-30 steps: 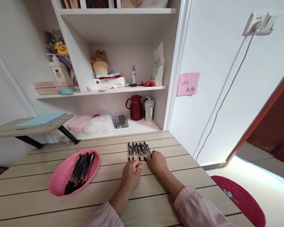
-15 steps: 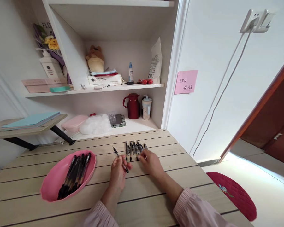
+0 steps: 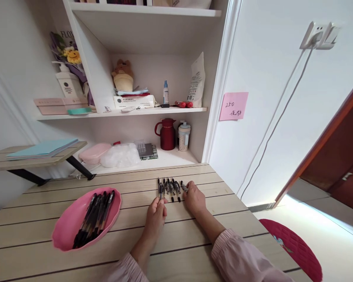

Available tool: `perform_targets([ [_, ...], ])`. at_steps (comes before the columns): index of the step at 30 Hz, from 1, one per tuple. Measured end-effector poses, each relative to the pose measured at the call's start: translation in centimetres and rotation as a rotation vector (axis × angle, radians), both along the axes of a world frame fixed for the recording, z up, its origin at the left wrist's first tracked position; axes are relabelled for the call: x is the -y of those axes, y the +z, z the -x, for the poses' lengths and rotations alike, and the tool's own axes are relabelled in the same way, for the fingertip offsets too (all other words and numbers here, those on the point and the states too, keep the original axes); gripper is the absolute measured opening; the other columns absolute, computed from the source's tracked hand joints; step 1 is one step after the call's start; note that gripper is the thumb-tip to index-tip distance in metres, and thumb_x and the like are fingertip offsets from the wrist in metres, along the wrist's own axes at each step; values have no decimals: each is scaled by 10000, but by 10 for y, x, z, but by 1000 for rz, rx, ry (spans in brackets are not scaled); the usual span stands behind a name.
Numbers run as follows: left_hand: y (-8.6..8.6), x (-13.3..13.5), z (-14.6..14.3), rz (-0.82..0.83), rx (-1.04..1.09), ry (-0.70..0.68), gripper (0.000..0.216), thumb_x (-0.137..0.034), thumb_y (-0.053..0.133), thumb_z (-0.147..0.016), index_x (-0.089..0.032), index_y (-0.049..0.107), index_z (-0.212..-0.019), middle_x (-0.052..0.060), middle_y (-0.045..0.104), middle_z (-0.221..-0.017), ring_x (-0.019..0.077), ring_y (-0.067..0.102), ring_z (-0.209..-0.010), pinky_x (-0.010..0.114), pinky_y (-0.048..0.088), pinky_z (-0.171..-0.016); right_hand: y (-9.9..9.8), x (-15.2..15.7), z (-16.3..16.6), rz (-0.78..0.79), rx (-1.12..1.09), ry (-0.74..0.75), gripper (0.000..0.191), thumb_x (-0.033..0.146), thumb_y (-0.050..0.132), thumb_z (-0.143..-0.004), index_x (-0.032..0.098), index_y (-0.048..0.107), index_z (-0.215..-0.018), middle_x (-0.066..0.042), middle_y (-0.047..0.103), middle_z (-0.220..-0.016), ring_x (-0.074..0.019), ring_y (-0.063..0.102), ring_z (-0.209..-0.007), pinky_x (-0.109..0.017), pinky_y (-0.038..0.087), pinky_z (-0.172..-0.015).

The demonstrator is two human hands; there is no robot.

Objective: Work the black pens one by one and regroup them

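Black pens lie side by side in a row on the wooden table, with small dark pieces that look like pen caps among them. My left hand is closed on the lower end of a pen at the row's left end, its tip pointing away from me. At the right end, the fingers of my right hand are closed on a small dark pen cap. A pink scalloped tray to the left holds several more black pens.
A low wooden stand with blue paper is at the left. Behind the table, a white shelf holds a plastic bag, a red jug and a cup. A red stool seat is at the right.
My left hand has moved right and brought its pen to the row's left end, turning it straight. My right hand has shifted right to the cap. The view has tilted up slightly.
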State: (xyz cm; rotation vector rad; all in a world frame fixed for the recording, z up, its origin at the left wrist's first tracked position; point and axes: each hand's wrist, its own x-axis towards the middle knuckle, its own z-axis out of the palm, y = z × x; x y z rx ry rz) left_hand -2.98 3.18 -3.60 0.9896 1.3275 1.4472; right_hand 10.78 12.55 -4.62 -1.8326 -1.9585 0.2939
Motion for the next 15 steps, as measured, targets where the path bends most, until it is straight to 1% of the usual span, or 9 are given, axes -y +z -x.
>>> perform_targets([
  [4, -3, -1, 2, -10, -98, -33, 317, -470, 448, -739, -171, 533, -798, -88, 385, -455, 47, 254, -323, 182, 185, -353, 0, 5, -7, 13, -40, 9, 211, 119, 464, -729, 153, 464, -937, -85, 606, -862, -181, 567, -783, -255, 314, -616],
  [6, -4, -2, 2, -24, -155, -55, 307, -453, 450, -741, -167, 549, -794, -83, 387, -444, 61, 276, -343, 192, 206, -376, 2, 8, -11, 2, -142, 5, 217, 112, 464, -710, 150, 507, -920, -85, 615, -839, -187, 565, -788, -258, 330, -624],
  [7, -4, -2, 2, -32, -184, -67, 300, -442, 456, -741, -164, 559, -789, -78, 393, -440, 69, 298, -360, 197, 222, -391, 4, 10, -13, 2, -229, 17, 206, 118, 463, -704, 152, 533, -895, -77, 620, -811, -186, 565, -778, -257, 339, -621],
  [9, -3, -2, 1, -52, -243, -93, 286, -422, 469, -740, -160, 579, -775, -65, 411, -440, 89, 353, -406, 207, 261, -435, 9, 14, -15, 50, -483, 64, 163, 166, 469, -703, 158, 576, -827, -50, 615, -717, -175, 564, -703, -250, 351, -579],
  [11, -1, 0, 0, -69, -298, -123, 270, -402, 475, -743, -162, 597, -762, -55, 423, -443, 107, 391, -448, 218, 290, -478, 16, 18, -16, 150, -811, 117, 141, 245, 505, -694, 162, 588, -772, -21, 588, -636, -147, 538, -588, -236, 336, -498],
  [13, 1, 3, -2, -81, -346, -152, 260, -387, 467, -752, -168, 608, -751, -50, 427, -443, 117, 406, -462, 226, 299, -499, 22, 22, -15, 239, -1113, 153, 190, 315, 576, -651, 159, 583, -760, -4, 570, -622, -110, 487, -502, -217, 293, -432],
  [15, 3, 5, -4, -87, -381, -174, 250, -374, 458, -758, -178, 614, -746, -48, 428, -442, 124, 417, -460, 231, 304, -504, 28, 27, -13, 280, -1308, 185, 264, 350, 646, -590, 156, 580, -758, -1, 570, -643, -76, 440, -466, -201, 257, -405],
])
